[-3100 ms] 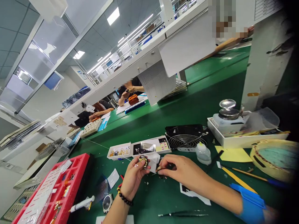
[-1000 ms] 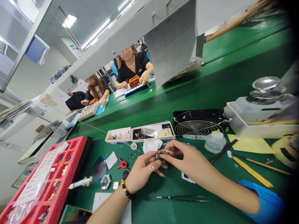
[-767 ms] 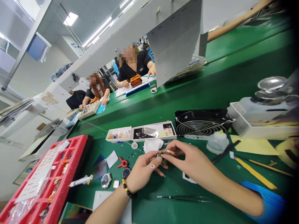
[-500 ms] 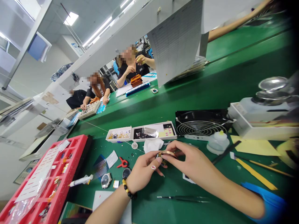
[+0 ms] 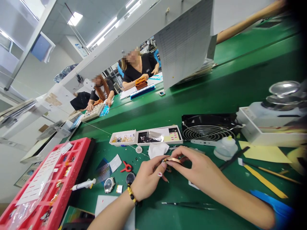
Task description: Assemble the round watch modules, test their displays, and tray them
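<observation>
A gold-rimmed watch case (image 5: 175, 160), seen nearly edge-on, is held up over the green bench between my two hands. My right hand (image 5: 200, 164) pinches its rim between thumb and fingers. On its left side, my left hand (image 5: 147, 179) has thumb and forefinger closed at the edge, where small dark and brassy parts show; my fingers hide most of them. Near my left wrist lie a dark round watch face (image 5: 130, 178), a silver watch case (image 5: 109, 185) and a small white battery (image 5: 119, 188). Black tweezers (image 5: 188, 205) rest below my right forearm.
At left stands a red compartment tray (image 5: 82, 143) of small parts, beside a syringe (image 5: 82, 184) and a red clamp (image 5: 126, 166). Beyond my hands are white parts boxes (image 5: 159, 143), a black fan (image 5: 208, 126) and a plastic bottle (image 5: 225, 148). Co-workers (image 5: 140, 67) sit across the bench.
My hands keep their hold on the watch case with hardly any shift. Across the bench, a co-worker's raised hands have come down towards the orange block. The view has moved slightly.
</observation>
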The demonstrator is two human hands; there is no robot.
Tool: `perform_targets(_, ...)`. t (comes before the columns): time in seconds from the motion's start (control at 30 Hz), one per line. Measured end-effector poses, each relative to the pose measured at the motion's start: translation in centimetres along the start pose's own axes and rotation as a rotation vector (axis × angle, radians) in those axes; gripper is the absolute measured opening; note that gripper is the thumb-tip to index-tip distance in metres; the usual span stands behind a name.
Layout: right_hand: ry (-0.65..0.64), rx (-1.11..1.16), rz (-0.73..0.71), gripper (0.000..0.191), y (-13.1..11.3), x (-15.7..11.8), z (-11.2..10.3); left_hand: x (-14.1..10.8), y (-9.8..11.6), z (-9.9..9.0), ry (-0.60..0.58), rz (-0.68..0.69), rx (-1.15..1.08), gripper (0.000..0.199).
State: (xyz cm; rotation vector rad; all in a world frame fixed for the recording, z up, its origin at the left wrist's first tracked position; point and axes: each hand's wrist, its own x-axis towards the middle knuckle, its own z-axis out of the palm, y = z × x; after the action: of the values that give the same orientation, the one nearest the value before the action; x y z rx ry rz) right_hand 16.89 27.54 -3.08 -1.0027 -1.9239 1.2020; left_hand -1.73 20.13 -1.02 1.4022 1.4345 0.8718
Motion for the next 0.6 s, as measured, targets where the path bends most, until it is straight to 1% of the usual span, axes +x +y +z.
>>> perform_targets(0.27, 0.022, 0.014, -0.058, 0.016, -0.06, -0.17, -0.15, -0.29, 0.13, -0.04, 0.054, 0.067, 0.203, 0.041)
perform_targets(0.6, 0.035, 0.013, -0.144, 0.015, -0.06, -0.21, -0.22, -0.66, 0.29, -0.04, 0.109, 0.146, 0.328, 0.036)
